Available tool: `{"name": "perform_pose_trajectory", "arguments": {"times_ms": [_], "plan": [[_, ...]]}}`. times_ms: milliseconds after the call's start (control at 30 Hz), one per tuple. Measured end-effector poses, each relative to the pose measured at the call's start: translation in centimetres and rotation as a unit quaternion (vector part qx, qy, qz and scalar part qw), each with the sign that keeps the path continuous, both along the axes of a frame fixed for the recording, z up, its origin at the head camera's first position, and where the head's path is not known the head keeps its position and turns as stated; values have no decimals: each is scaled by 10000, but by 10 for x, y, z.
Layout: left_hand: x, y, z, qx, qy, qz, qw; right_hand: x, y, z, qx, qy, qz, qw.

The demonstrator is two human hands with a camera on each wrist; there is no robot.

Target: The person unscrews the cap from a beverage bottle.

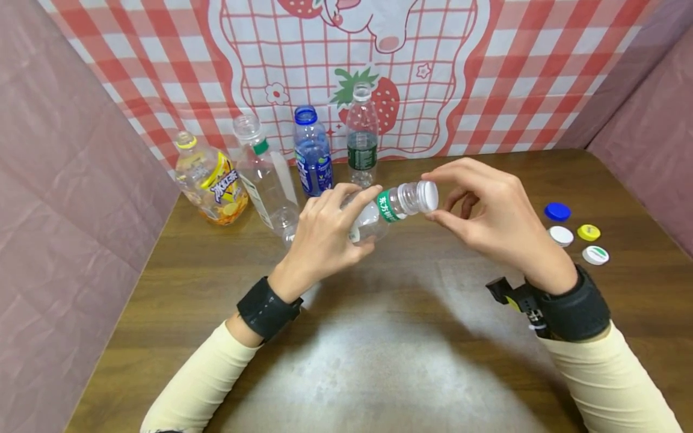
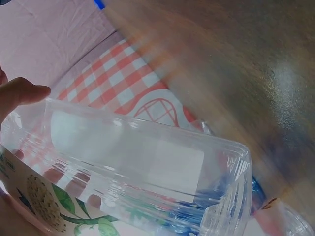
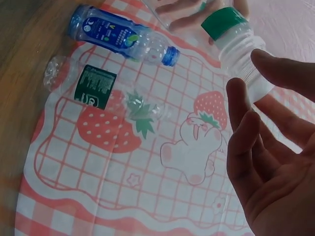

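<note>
My left hand (image 1: 327, 228) grips a clear plastic bottle (image 1: 372, 221) with a green neck label (image 1: 387, 205). The bottle is tilted over the table, its neck toward the right hand. On its mouth sits a white cap (image 1: 429, 196). The thumb and index finger of my right hand (image 1: 489, 210) pinch this cap from both sides, the other fingers bent behind. In the left wrist view, the squarish clear bottle body (image 2: 128, 147) lies across the left hand, with part of the fingers behind it.
Behind the hands stand a yellow-labelled bottle (image 1: 213, 180), a large clear bottle (image 1: 271, 186), a blue bottle (image 1: 313, 153) and a dark-green-labelled bottle (image 1: 362, 147), all uncapped. On the table's right lie a blue cap (image 1: 557, 211), a yellow cap (image 1: 589, 233) and white caps (image 1: 596, 255).
</note>
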State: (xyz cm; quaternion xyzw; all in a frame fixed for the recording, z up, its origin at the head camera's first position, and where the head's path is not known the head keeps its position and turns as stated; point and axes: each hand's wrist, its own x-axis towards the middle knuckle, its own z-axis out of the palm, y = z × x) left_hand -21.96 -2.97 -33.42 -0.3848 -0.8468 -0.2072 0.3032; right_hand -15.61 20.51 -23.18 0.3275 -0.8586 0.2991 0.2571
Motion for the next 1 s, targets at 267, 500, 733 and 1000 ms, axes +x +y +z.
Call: {"name": "perform_pose_trajectory", "arguments": {"times_ms": [267,500,733,1000], "plan": [[0,6,1,37,7,-127,9999,4,57,-6,-115,-133,-964,9952],[-1,8,4,-38,-19,-139,9999,-13,164,-38,730,-888,-2572,9595],[1,6,3,-39,-52,-112,9999,-35,249,-68,1215,-1864,-3368,9149],[3,3,1,50,-93,-71,9999,-54,296,-108,1734,-2838,-3214,8866]]}}
